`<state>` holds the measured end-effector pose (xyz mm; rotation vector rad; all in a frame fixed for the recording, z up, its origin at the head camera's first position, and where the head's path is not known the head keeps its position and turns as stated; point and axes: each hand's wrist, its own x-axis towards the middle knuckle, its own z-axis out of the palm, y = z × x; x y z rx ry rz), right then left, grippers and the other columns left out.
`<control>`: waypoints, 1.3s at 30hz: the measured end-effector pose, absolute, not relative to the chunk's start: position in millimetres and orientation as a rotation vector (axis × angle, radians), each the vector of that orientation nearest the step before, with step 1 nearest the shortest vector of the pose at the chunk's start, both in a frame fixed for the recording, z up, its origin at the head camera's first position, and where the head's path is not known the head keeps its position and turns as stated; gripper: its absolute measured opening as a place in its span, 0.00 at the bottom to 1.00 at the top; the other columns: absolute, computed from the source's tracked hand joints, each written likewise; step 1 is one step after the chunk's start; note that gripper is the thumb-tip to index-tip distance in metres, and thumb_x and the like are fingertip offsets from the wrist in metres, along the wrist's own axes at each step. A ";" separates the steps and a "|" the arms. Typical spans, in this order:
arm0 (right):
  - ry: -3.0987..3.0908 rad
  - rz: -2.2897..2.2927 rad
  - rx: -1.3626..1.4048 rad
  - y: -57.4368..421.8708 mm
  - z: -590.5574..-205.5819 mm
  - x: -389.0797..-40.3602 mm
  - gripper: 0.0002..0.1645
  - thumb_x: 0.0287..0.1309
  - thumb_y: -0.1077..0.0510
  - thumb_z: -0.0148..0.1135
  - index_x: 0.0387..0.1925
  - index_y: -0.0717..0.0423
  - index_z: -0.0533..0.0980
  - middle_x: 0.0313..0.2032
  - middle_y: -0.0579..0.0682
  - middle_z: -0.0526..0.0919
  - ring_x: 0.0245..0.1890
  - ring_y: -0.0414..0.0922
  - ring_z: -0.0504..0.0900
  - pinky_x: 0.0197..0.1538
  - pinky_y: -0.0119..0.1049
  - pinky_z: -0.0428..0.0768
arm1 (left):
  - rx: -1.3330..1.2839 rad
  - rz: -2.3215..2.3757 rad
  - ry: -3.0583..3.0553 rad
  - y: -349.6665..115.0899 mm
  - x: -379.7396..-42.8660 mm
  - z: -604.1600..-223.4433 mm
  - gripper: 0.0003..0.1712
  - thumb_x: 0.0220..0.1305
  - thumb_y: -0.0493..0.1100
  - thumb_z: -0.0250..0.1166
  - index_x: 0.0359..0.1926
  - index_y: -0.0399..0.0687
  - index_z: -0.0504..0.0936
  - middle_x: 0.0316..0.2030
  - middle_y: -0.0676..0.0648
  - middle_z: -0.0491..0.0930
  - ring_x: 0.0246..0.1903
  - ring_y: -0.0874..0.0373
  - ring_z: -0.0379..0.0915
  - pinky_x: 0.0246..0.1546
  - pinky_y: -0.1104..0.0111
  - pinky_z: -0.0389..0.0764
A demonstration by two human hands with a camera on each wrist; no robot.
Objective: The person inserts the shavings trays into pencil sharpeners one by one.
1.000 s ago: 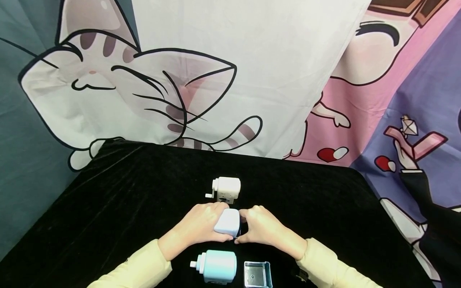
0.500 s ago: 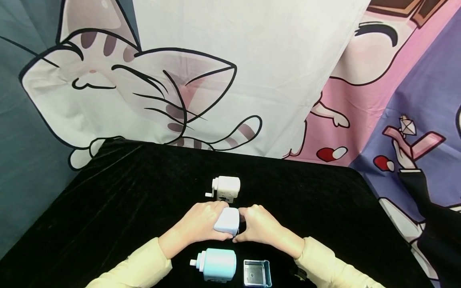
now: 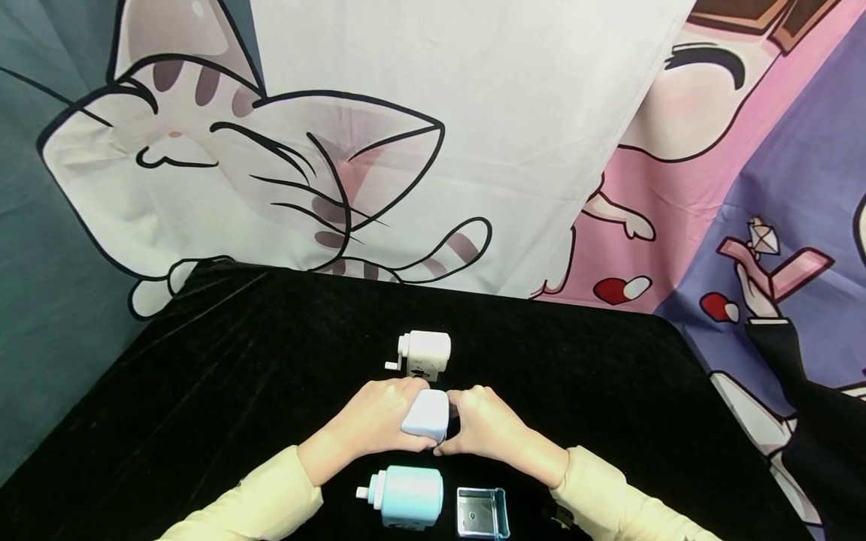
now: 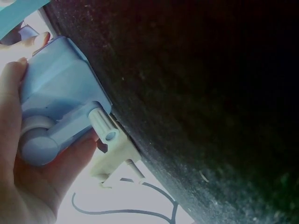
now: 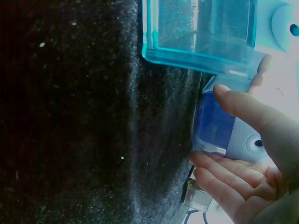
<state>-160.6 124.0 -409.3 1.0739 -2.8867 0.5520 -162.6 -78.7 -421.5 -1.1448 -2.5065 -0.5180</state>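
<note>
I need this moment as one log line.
left hand: holds pale-blue sharpener; right hand: pinches its drawer; near: turquoise sharpener, clear box; far: white sharpener

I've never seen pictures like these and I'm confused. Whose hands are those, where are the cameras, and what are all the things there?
There's no machine working here, just a person's two bare hands. The view showing both arms comes from a camera on the person's head. The two tilted close-ups come from cameras worn on each wrist. The left hand holds a pale blue sharpener with a crank handle. The right hand has its thumb and fingers around that sharpener's dark blue drawer. On the black cloth, a white sharpener stands farther away. Nearer the person are a turquoise sharpener and, beside it, an open see-through box.
</note>
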 end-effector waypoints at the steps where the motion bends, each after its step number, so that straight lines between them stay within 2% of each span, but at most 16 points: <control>1: -2.887 0.553 1.073 123.7 -409.5 -160.6 0.27 0.25 0.43 0.76 0.28 0.53 0.75 0.22 0.41 0.81 0.21 0.29 0.72 0.24 0.24 0.73 | -1.145 -0.519 -2.509 -78.8 -162.3 -421.3 0.35 0.39 0.66 0.68 0.40 0.46 0.72 0.28 0.54 0.76 0.25 0.64 0.69 0.23 0.71 0.74; 26: -2.885 0.589 1.086 123.6 -412.0 -162.0 0.25 0.27 0.45 0.74 0.29 0.52 0.75 0.22 0.41 0.80 0.21 0.29 0.71 0.24 0.22 0.72 | -1.138 -0.518 -2.503 -79.2 -162.0 -423.0 0.36 0.39 0.66 0.67 0.42 0.45 0.72 0.29 0.53 0.77 0.26 0.64 0.70 0.24 0.71 0.74; 34: -2.859 0.603 1.095 125.0 -413.4 -161.2 0.26 0.27 0.46 0.74 0.30 0.54 0.75 0.23 0.43 0.81 0.22 0.29 0.72 0.25 0.23 0.73 | -1.126 -0.528 -2.512 -78.3 -161.3 -422.6 0.36 0.39 0.66 0.68 0.42 0.45 0.72 0.29 0.53 0.77 0.26 0.63 0.70 0.23 0.71 0.74; 39: -2.880 0.621 1.082 125.8 -414.1 -160.0 0.27 0.30 0.44 0.74 0.32 0.54 0.76 0.26 0.44 0.83 0.26 0.30 0.75 0.29 0.24 0.75 | -1.118 -0.533 -2.527 -78.6 -159.7 -421.0 0.36 0.39 0.65 0.68 0.42 0.45 0.72 0.29 0.53 0.77 0.26 0.63 0.70 0.23 0.71 0.74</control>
